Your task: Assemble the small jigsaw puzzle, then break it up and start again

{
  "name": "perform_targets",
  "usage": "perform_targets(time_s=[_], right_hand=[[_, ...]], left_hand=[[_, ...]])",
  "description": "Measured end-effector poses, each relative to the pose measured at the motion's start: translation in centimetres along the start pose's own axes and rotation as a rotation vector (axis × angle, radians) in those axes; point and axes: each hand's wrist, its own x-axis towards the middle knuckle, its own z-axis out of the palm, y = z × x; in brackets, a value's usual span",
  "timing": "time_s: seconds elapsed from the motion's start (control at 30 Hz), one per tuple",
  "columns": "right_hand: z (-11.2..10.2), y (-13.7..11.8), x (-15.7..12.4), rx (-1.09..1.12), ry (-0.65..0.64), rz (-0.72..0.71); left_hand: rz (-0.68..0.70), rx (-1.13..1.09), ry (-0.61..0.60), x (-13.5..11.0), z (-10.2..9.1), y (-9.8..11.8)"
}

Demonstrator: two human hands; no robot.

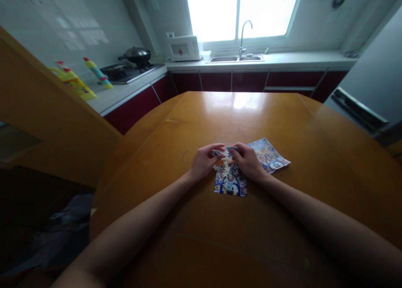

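A partly joined jigsaw puzzle (230,181) with a blue cartoon picture lies on the wooden table between my hands. My left hand (207,158) is at its upper left, thumb and fingers closed on a small puzzle piece (216,153). At the upper right, my right hand (248,160) pinches another puzzle piece (231,149) between thumb and forefinger. The puzzle's far part is ragged and partly hidden by my fingers. Just right of my right hand lies a printed picture sheet (268,154) in matching colours, its left part covered by that hand.
The round-ended wooden table (163,154) fills the middle. Beyond it run a counter with a sink (235,58), a white microwave (184,48) and a stove with a dark pot (136,55). Yellow bottles (75,83) stand at left; a fridge (370,70) at right.
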Motion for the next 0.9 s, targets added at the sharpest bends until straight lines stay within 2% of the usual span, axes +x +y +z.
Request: perform_targets(time_s=[0.2,0.37,0.47,0.63,0.8,0.9], right_hand=[[0.0,-0.2,-0.1,-0.044,0.009,-0.024],[0.0,0.1,0.0,-0.112,0.048,-0.012],[-0.1,-0.1,0.0,-0.121,-0.021,-0.032],[-0.2,-0.7,-0.2,-0.083,-0.148,-0.069],[-0.2,-0.5,-0.1,-0.029,-0.140,-0.050],[-0.2,-0.4,-0.1,-0.037,-0.124,-0.049]], left_hand=[[0.018,0.122,0.030,0.2,-0.1,-0.4],[0.045,0.075,-0.080,0.2,-0.1,0.1],[0.100,0.096,-0.128,0.0,-0.2,0.6],[0.176,0.161,-0.035,0.1,-0.4,1.0],[0.093,0.182,0.050,0.1,-0.2,1.1],[0.057,0.149,0.027,0.0,-0.1,1.0]])
